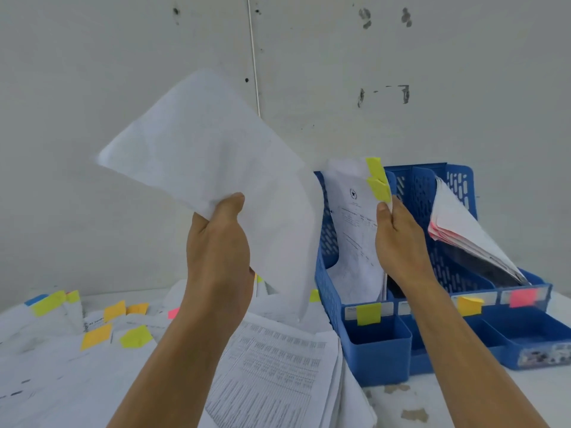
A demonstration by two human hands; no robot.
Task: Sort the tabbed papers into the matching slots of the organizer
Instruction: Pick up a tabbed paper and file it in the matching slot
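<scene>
Fingers [232, 205] of left hand [219, 242] grip white sheet [200, 143], raised left of blue organizer [380, 344]. Right hand [398, 239] pinches yellow-tabbed papers [355, 217] standing in organizer's leftmost slot, yellow-labelled. Further tabbed papers [92, 350] strewn on counter [432, 396].

Left hand [217, 242]: raised, back to camera, thumb pressed up on near face of a sheet [200, 143], fingers hidden behind it; grips at lower edge.
Left forearm [173, 350]: bare, rising from bottom centre, wrist straight.
Right hand [400, 239]: raised at about the same height, thumb pinching near face of papers [355, 230], fingers behind their edge.
Right forearm [457, 335]: bare, slanting up-left from bottom right.
Hands apart, not touching.
</scene>
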